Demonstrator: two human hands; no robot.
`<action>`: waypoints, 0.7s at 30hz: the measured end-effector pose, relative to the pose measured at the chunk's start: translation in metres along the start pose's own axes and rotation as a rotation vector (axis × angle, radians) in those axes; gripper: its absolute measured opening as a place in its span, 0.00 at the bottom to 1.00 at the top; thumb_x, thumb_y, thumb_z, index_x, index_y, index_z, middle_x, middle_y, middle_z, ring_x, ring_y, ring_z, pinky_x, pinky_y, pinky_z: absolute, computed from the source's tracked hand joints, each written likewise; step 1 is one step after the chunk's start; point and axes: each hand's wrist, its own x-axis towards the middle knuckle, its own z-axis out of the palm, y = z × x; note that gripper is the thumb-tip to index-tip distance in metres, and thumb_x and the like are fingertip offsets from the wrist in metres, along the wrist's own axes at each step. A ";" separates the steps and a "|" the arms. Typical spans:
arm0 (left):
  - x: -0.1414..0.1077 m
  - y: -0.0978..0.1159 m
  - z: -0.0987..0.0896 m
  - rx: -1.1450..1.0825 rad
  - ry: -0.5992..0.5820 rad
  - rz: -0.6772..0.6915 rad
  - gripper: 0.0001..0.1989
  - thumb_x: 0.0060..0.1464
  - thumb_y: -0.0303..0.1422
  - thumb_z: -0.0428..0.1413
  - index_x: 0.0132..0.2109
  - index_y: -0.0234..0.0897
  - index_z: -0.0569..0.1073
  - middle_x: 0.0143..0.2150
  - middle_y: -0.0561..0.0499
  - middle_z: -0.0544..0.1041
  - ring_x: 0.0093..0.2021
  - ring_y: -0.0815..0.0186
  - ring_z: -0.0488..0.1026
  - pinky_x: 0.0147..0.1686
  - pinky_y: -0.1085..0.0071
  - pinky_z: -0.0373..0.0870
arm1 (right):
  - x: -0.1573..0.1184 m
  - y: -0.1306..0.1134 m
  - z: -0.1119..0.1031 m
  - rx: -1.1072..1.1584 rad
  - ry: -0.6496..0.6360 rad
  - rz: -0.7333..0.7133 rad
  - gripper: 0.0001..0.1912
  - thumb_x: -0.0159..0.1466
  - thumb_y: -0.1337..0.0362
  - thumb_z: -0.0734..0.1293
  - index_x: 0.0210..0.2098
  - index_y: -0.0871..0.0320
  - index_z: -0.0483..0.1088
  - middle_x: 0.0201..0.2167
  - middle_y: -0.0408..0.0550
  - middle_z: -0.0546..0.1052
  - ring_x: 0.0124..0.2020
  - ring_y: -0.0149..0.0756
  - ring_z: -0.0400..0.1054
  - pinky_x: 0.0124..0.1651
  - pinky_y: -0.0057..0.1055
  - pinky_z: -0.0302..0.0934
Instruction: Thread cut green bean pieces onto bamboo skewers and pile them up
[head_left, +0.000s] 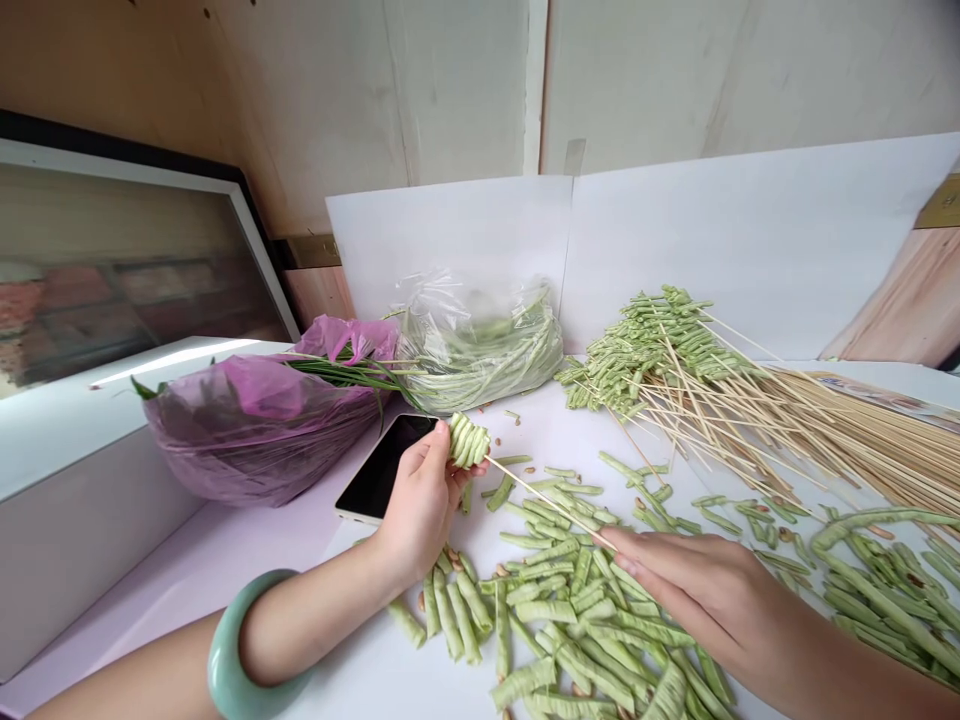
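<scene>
My left hand (421,492), with a pale green bangle on its wrist, pinches a short stack of green bean pieces (469,442) threaded on a thin wooden skewer (544,497). The skewer slants down to the right, and its other end lies between the fingers of my right hand (694,590). Cut green bean pieces (570,600) lie scattered on the white surface below and between the hands, with small tan beans among them. Behind my left hand lies a dark-screened phone (386,465).
A purple bag (255,430) of greens sits left, beside a clear bag (480,345) of long beans. Filled skewers (652,345) are piled at back right, near many bare skewers (862,425). More beans (892,590) lie far right. A white board (465,230) stands behind.
</scene>
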 end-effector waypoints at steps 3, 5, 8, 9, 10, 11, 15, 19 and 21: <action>0.000 -0.001 0.000 0.003 0.009 -0.028 0.17 0.44 0.44 0.64 0.29 0.32 0.76 0.28 0.52 0.74 0.28 0.71 0.68 0.33 0.73 0.71 | -0.004 0.003 0.001 0.005 -0.015 0.010 0.18 0.67 0.71 0.59 0.54 0.58 0.70 0.44 0.50 0.78 0.43 0.38 0.75 0.44 0.24 0.70; -0.002 -0.002 -0.001 0.031 0.013 -0.013 0.17 0.44 0.44 0.64 0.28 0.32 0.75 0.26 0.53 0.73 0.27 0.71 0.67 0.32 0.74 0.70 | -0.005 0.002 0.001 0.000 -0.010 -0.021 0.19 0.66 0.72 0.59 0.55 0.57 0.69 0.44 0.49 0.78 0.42 0.38 0.75 0.44 0.24 0.70; -0.005 -0.003 -0.001 0.098 0.013 0.038 0.18 0.46 0.46 0.62 0.27 0.33 0.73 0.25 0.54 0.71 0.27 0.71 0.65 0.30 0.75 0.68 | -0.005 -0.002 0.000 -0.015 0.015 -0.077 0.23 0.65 0.75 0.57 0.57 0.55 0.67 0.44 0.47 0.78 0.41 0.37 0.75 0.43 0.23 0.71; -0.006 -0.004 -0.001 0.111 0.007 0.051 0.18 0.47 0.46 0.61 0.27 0.33 0.73 0.26 0.54 0.71 0.27 0.71 0.65 0.30 0.75 0.68 | -0.004 -0.004 -0.001 -0.028 0.016 -0.083 0.23 0.65 0.75 0.56 0.56 0.55 0.67 0.43 0.46 0.79 0.41 0.36 0.75 0.43 0.22 0.71; -0.007 -0.004 -0.001 0.118 -0.001 0.059 0.18 0.48 0.46 0.60 0.27 0.33 0.73 0.26 0.53 0.72 0.28 0.70 0.66 0.31 0.75 0.68 | -0.004 -0.005 -0.001 -0.046 0.017 -0.089 0.23 0.65 0.75 0.56 0.56 0.55 0.67 0.43 0.46 0.79 0.40 0.36 0.75 0.43 0.21 0.71; -0.007 -0.005 -0.001 0.120 -0.006 0.062 0.18 0.49 0.46 0.60 0.27 0.33 0.74 0.26 0.53 0.72 0.28 0.70 0.66 0.32 0.74 0.68 | -0.004 -0.007 0.000 -0.067 0.019 -0.094 0.22 0.65 0.75 0.56 0.56 0.55 0.67 0.43 0.45 0.79 0.40 0.35 0.76 0.43 0.20 0.71; -0.008 -0.008 -0.002 0.094 -0.005 0.072 0.18 0.49 0.46 0.60 0.27 0.34 0.72 0.26 0.54 0.69 0.28 0.70 0.65 0.32 0.74 0.68 | -0.005 -0.005 0.001 -0.138 0.055 -0.154 0.24 0.64 0.75 0.56 0.57 0.54 0.66 0.43 0.44 0.79 0.38 0.33 0.76 0.42 0.18 0.70; -0.011 -0.010 -0.003 0.140 -0.045 0.064 0.18 0.51 0.46 0.58 0.26 0.35 0.70 0.25 0.54 0.66 0.26 0.70 0.62 0.31 0.73 0.67 | -0.010 0.002 0.003 -0.172 0.037 -0.192 0.27 0.62 0.77 0.56 0.59 0.55 0.64 0.45 0.43 0.78 0.42 0.33 0.75 0.46 0.18 0.68; -0.013 -0.011 -0.003 0.173 -0.031 0.066 0.19 0.52 0.47 0.58 0.25 0.35 0.70 0.24 0.54 0.66 0.26 0.70 0.61 0.30 0.73 0.66 | -0.012 0.006 0.004 -0.186 -0.001 -0.194 0.29 0.61 0.77 0.56 0.60 0.55 0.62 0.47 0.43 0.77 0.43 0.33 0.74 0.47 0.18 0.67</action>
